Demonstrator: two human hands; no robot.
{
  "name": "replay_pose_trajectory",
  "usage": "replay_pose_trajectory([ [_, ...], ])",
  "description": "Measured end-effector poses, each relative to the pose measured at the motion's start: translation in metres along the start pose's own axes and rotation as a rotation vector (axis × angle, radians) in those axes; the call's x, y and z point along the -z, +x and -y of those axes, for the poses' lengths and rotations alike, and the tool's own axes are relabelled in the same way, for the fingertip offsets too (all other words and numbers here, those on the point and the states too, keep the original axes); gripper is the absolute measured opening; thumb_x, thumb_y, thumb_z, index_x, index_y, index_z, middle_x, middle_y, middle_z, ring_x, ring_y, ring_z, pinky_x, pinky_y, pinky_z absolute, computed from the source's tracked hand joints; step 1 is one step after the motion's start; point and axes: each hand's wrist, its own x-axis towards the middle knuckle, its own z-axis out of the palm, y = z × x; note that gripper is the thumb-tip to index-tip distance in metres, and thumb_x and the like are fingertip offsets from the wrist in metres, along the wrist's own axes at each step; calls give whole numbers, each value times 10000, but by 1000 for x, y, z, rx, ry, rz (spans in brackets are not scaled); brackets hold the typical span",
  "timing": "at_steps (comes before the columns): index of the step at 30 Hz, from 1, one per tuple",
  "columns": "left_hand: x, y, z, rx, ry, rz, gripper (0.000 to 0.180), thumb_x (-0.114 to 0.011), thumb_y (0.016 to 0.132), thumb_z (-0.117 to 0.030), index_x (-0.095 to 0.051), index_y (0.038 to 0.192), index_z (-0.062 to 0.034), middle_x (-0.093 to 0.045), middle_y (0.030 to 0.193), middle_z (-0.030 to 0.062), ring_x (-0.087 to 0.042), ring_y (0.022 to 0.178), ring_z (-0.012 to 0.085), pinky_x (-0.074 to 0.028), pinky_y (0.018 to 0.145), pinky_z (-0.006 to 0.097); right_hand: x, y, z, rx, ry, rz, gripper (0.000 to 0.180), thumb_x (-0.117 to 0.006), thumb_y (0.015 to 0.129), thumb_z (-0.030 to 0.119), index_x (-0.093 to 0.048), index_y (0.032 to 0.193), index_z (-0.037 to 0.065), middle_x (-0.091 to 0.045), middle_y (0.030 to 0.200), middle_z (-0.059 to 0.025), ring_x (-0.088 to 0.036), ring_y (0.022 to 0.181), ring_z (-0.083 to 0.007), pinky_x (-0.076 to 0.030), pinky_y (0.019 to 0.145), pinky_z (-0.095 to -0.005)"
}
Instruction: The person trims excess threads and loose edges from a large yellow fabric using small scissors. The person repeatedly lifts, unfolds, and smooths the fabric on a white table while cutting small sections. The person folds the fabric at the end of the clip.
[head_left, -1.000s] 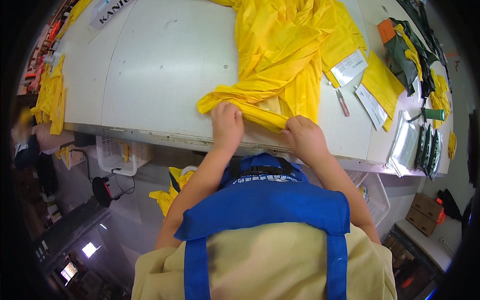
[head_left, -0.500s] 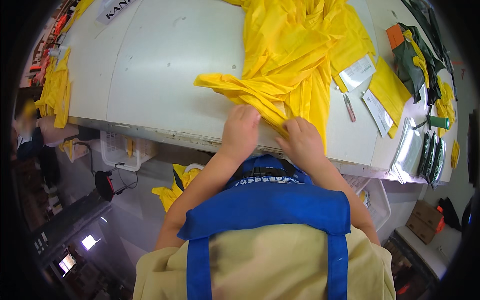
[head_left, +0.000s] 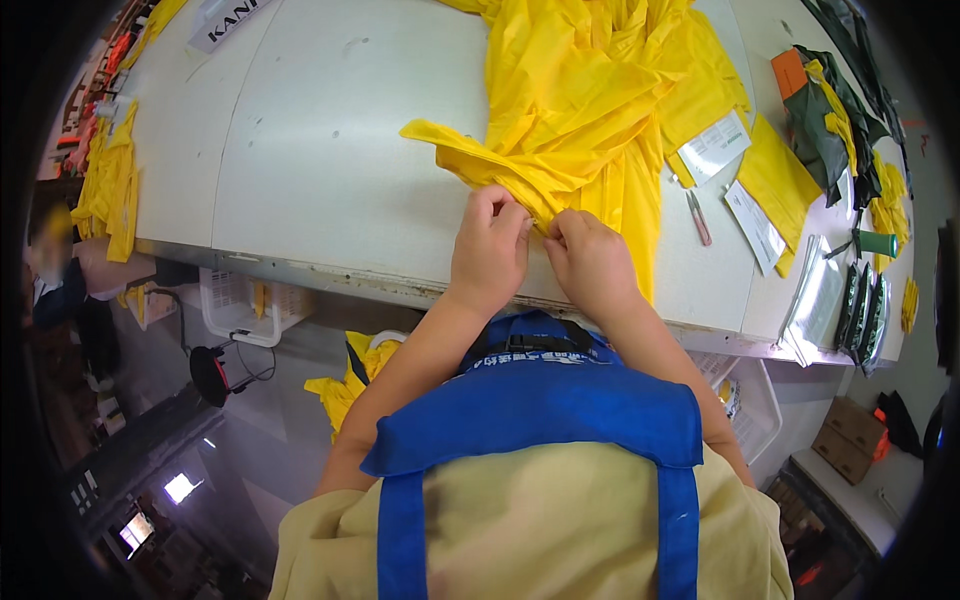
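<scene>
On the white table (head_left: 330, 205), near its front edge, find bunched yellow cloth (head_left: 575, 100). Pinching its gathered lower edge between closed fingers of left hand (head_left: 488, 255) and right hand (head_left: 595, 262); could slip if gripped unevenly, or snag on pink-handled snips (head_left: 699, 218) if dragged rightward.

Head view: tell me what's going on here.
Someone in a blue apron is handling yellow fabric on a pale table. The left grip and right grip are close together, pinching a gathered strip of it. The rest lies loosely bunched beyond them. Small snips lie to the right, untouched.
</scene>
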Motion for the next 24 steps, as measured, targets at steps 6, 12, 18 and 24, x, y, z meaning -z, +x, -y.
replay_pose_trajectory([
  [6,-3,1,-4,-192,55,-8,128,-600,783,6,-538,894,-8,-545,988,151,-522,877,346,-452,772,391,0,7,0,-28,90,-30,143,-646,763,119,-528,780,41,-585,734,-165,-593,656,-352,-494,590,-414],
  [12,6,22,20,-131,115,-103,133,-613,786,-1,-537,895,-17,-566,934,157,-536,851,340,-455,771,386,7,3,1,-125,98,37,150,-668,750,123,-548,783,39,-599,738,-165,-603,681,-349,-496,619,-406],
  [18,24,23,0,-91,-38,-64,133,-660,776,-23,-598,894,-32,-527,975,114,-540,875,257,-456,752,341,13,2,-5,-199,187,44,139,-656,765,132,-547,788,47,-595,746,-151,-595,678,-339,-486,614,-405],
  [24,28,-19,35,466,-432,137,252,-632,823,-105,-595,1063,-41,-496,1105,99,-518,996,243,-457,850,352,6,-37,-15,-44,122,141,115,-633,781,130,-546,803,58,-574,768,-130,-586,690,-328,-482,610,-395],
])
